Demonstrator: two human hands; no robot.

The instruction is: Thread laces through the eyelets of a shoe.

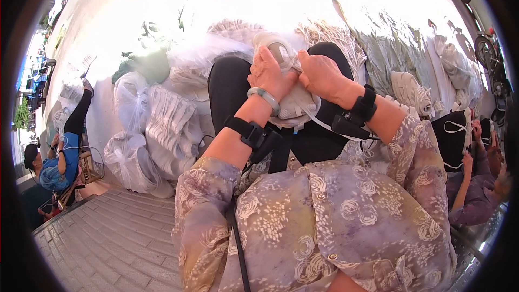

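Note:
A whitish shoe upper (296, 101) rests across my lap, between my knees in black trousers. My left hand (266, 74), with a pale green bangle on its wrist, is closed on the upper's left side. My right hand (326, 78) is closed in a pinch near the opening, on what looks like a white shoelace; its fingertips partly hide it. One loose white lace (324, 125) trails from the upper toward the lower right. Dark straps with small boxes sit on both my wrists.
Stacked white shoe uppers (172, 124) and knotted clear plastic bags (131, 100) lie at left. Bundled cream laces (332, 38) and grey-green strips (397, 48) lie ahead to the right. One person (57, 165) sits far left; another (478, 184) works close at right with a black piece.

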